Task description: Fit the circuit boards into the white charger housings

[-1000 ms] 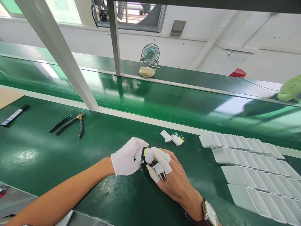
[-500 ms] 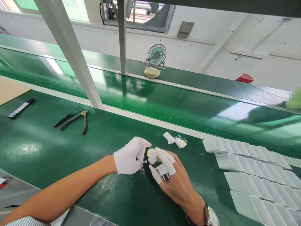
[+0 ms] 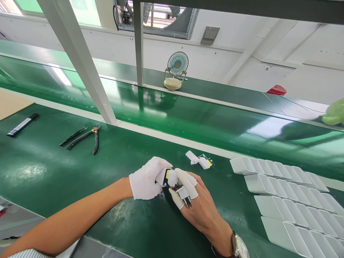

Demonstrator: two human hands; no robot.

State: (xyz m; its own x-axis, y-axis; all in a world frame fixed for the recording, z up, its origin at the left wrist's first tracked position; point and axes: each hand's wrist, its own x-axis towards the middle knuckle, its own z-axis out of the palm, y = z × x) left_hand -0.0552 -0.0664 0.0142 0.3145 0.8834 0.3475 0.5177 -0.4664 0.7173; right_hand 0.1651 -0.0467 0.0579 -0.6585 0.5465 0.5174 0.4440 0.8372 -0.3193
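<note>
My left hand (image 3: pixel 147 179), in a white glove, is closed around a white plastic housing (image 3: pixel 161 177). My right hand (image 3: pixel 197 200) wears white finger cots on its thumb and fingers. Its fingertips pinch a small circuit board (image 3: pixel 167 176) with a yellow part and a white pad, partly in the housing's open end. A white block (image 3: pixel 183 192) with dark prongs lies against the right fingers, joined near a red wire. The fingers hide much of the assembly. Beyond the hands, another circuit board (image 3: pixel 206 160) lies on the bench with white pieces attached.
Several rows of white plastic housings (image 3: pixel 271 182) stand at the right. Pliers (image 3: pixel 94 138), tweezers (image 3: pixel 73 136) and a marker pen (image 3: pixel 23 124) lie on the green bench (image 3: pixel 118 143) at left. A post (image 3: pixel 80 64) rises there; a small fan (image 3: pixel 176 70) stands behind.
The view has shifted slightly. Both hands keep their hold, and the circuit board appears a little further into the housing.
</note>
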